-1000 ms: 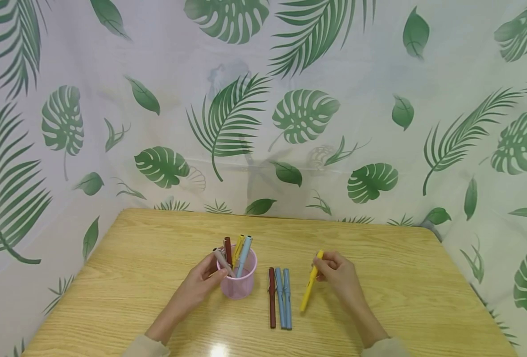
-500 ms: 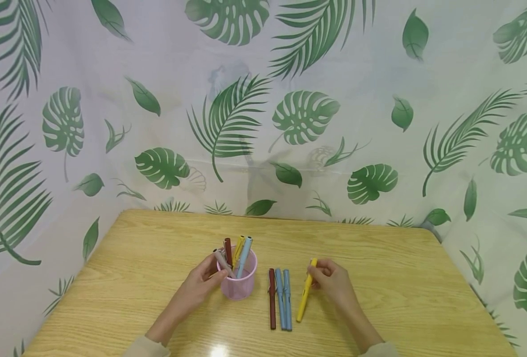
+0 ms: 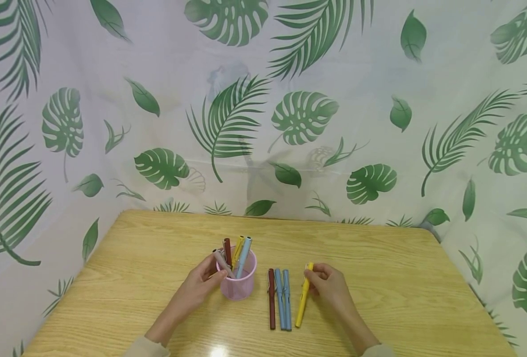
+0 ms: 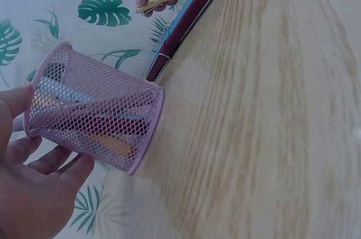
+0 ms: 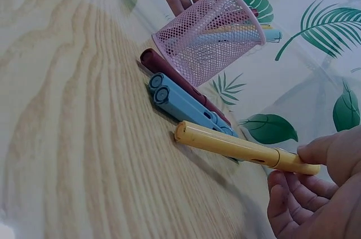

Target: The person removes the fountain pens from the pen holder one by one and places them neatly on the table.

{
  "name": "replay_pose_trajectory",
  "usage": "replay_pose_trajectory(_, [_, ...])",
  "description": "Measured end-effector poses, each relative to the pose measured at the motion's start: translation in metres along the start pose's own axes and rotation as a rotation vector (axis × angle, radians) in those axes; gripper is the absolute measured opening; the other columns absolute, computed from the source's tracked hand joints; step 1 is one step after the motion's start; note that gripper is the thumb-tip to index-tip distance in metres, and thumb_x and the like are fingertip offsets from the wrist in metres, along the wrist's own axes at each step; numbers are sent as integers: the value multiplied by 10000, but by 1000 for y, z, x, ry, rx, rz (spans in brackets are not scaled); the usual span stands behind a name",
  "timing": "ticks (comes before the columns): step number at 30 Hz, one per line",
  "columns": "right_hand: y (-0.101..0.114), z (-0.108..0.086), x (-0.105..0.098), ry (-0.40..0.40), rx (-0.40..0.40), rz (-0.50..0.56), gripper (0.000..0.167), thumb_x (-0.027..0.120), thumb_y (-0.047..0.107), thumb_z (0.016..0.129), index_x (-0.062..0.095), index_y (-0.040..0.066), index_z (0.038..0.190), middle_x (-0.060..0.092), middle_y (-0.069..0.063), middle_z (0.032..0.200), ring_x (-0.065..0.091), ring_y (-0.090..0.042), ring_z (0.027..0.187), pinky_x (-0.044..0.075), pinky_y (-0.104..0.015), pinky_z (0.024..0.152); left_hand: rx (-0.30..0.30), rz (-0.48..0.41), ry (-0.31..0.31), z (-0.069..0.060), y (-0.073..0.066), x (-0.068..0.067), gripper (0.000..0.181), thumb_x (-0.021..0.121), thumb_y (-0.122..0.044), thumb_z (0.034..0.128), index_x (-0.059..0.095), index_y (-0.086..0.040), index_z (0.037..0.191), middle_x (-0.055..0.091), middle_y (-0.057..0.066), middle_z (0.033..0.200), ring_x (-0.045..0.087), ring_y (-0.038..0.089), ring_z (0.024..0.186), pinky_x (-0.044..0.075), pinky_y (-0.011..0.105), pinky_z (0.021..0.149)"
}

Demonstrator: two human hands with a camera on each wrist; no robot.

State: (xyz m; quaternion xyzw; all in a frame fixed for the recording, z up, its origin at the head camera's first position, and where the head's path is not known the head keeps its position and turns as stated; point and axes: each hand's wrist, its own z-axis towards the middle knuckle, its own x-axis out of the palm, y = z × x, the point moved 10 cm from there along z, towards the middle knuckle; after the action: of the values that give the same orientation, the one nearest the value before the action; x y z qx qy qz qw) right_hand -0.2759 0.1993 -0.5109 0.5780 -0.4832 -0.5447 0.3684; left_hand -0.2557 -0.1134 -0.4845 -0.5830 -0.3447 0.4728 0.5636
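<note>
In the head view my left hand (image 3: 196, 286) holds a pink mesh pen cup (image 3: 238, 288), thumb at the rim and fingers round its far left side. A grey pen (image 3: 222, 262), a dark red pen (image 3: 227, 250), a yellow pen (image 3: 238, 248) and a light blue pen (image 3: 244, 257) stand tilted in it. My right hand (image 3: 332, 286) pinches another yellow pen (image 3: 304, 302) near its cap end. This pen slants just right of a dark red pen (image 3: 271, 305) and two blue pens (image 3: 280, 305) lying side by side. Its shadow shows beneath it in the right wrist view.
The wood-grain table (image 3: 156, 238) carries all of these. Behind it hangs a white cloth (image 3: 254, 49) printed with green leaves. The row of lying pens sits between the cup and my right hand.
My right hand has moved left and toward me with the yellow pen, bringing it beside the blue pens and more in line with them. My left hand and the cup have stayed put.
</note>
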Motion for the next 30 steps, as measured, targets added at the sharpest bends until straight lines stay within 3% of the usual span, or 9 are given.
replay_pose_trajectory(8, [1, -3, 6, 11, -13, -11, 249, 684, 92, 996, 663, -106, 1146, 653, -79, 801, 601, -183, 683, 526, -221, 557, -6, 1, 6, -1, 2, 0, 647, 526, -229, 1103, 218, -50, 1643, 252, 188, 1669, 296, 391, 1506, 312, 493, 1202])
replay_pose_trajectory(13, [3, -3, 10, 4, -30, -30, 263, 686, 84, 992, 673, -123, 1154, 662, -78, 788, 603, -171, 661, 526, -216, 547, 10, 15, 9, -1, 1, -1, 637, 523, -229, 1104, 229, -61, 1643, 317, 197, 1645, 327, 392, 1498, 298, 510, 1213])
replay_pose_trajectory(30, [9, -1, 19, -23, -99, -206, 328, 690, 40, 971, 626, -199, 1185, 736, -147, 888, 681, -170, 701, 589, -255, 572, 22, 18, 10, 0, 2, 0, 636, 513, -228, 1108, 219, -56, 1645, 249, 189, 1671, 297, 410, 1502, 295, 540, 1207])
